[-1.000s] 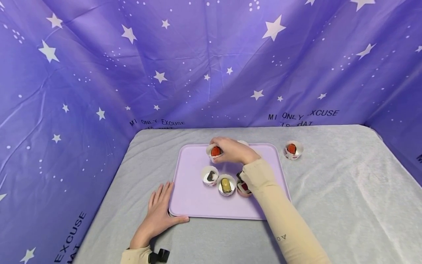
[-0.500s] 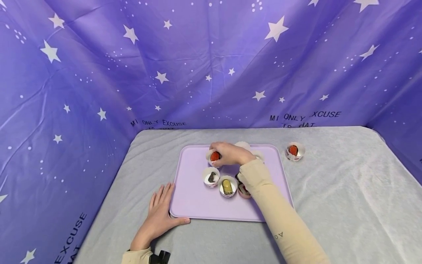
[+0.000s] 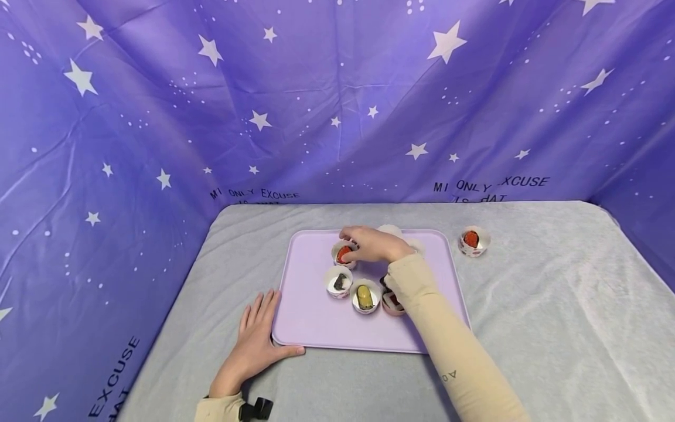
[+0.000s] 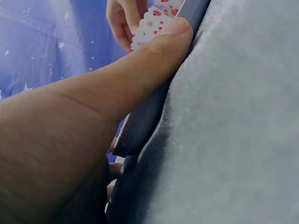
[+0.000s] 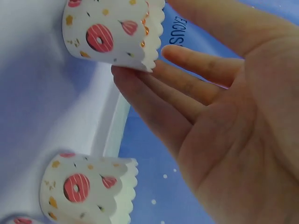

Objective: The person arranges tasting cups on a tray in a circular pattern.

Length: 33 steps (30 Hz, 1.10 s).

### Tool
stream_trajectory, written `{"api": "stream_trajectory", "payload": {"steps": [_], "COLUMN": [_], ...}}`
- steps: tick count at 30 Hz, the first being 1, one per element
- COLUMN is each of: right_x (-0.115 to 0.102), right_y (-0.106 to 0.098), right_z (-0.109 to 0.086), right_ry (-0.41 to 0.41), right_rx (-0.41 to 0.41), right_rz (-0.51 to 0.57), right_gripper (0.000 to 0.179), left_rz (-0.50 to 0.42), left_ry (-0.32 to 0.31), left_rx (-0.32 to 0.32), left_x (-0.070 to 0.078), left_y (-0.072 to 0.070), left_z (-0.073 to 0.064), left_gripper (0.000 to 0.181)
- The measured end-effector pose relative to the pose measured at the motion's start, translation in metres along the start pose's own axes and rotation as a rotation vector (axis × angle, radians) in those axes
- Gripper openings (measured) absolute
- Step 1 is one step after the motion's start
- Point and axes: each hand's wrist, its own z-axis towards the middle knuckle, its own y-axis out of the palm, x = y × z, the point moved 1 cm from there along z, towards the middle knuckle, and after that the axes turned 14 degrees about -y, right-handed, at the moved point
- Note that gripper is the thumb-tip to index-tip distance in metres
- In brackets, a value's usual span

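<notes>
My right hand (image 3: 373,244) is at a paper cup (image 5: 110,35) holding a red-orange piece like roe sushi (image 3: 344,254). The cup stands upright at the back left of the lilac tray (image 3: 311,328). In the right wrist view its fingers are nearly straight beside the scalloped rim, no longer curled round it; the thumb tip is out of that view. My left hand (image 3: 256,347) lies at the tray's front left corner, fingers spread along the left side. Its thumb (image 4: 154,58) rests on the front rim.
On the tray stand a cup with a dark-and-white piece (image 3: 338,282), a cup with a yellow piece (image 3: 365,296), a partly hidden cup (image 3: 393,302) under my right sleeve, and white cups (image 3: 390,230) behind. Another red-topped cup (image 3: 473,241) stands on the grey cloth.
My right hand has lowered the red-topped cup onto the tray, a little toward me, and its fingers have loosened from the cup. The left hand has stayed at the tray corner.
</notes>
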Motion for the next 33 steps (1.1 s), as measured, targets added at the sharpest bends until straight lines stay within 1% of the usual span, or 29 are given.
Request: {"api": "stream_trajectory", "payload": {"steps": [5,10,15,20,26,31,33], "right_x": [0.0,0.002,0.007,0.014,0.024,0.029,0.031], "right_y": [-0.01,-0.019,-0.026,-0.03,-0.032,-0.036,-0.037], "right_z": [-0.009,-0.02,-0.032,-0.046,-0.062,-0.077,-0.084], "right_ry": [0.029,0.037,0.025,-0.001,-0.006,0.021,0.043], "right_rx": [0.023,0.051,0.084,0.143,0.19,0.214,0.223], "right_rz": [-0.011,-0.035,-0.033,-0.026,-0.042,-0.055,-0.053], "right_gripper": [0.053,0.05,0.048,0.048,0.049,0.05,0.052], "left_rz": [-0.001,0.0,0.003,-0.003,-0.001,0.004,0.006], "left_ry": [0.008,0.02,0.022,0.018,0.011,0.011,0.016], "left_rx": [0.003,0.02,0.021,0.013,0.007,0.014,0.019], "left_x": [0.0,0.0,0.0,0.001,0.001,0.001,0.001], "left_y": [0.0,0.0,0.0,-0.001,0.0,0.001,0.0], "left_z": [0.0,0.0,-0.001,-0.001,-0.001,-0.001,0.0], "left_gripper": [0.13,0.13,0.13,0.13,0.13,0.129,0.129]}}
